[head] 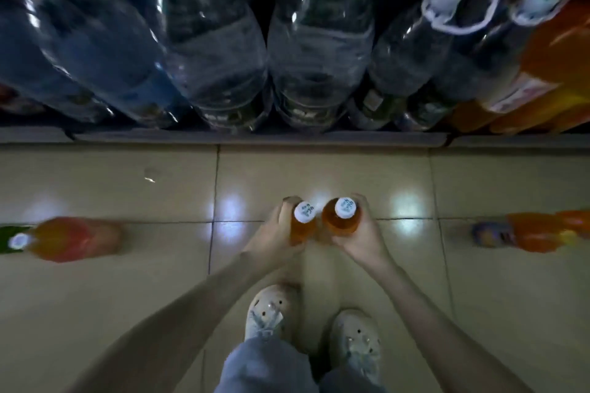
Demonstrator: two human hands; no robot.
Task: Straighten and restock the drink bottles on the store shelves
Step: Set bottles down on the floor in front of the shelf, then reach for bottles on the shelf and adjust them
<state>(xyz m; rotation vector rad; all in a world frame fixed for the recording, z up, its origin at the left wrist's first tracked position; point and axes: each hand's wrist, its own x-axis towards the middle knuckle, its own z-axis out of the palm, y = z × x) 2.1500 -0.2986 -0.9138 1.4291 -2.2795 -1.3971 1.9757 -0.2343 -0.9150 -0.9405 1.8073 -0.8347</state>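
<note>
Seen from above, the left hand point(276, 234) was wrapped around one amber bottle point(302, 226) and the right hand point(359, 238) around a second amber bottle point(341, 217), side by side over the tiled floor point(479, 281). Ahead, large water bottles point(319, 51) lined the bottom shelf point(255, 136).

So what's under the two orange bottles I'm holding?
Tile floor lies beneath both orange bottles, with shoes nearer you. The bottles' bases are hidden by your hands.

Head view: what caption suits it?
Each hand, left hand and right hand, holds an orange drink bottle above the tiled floor.
</note>
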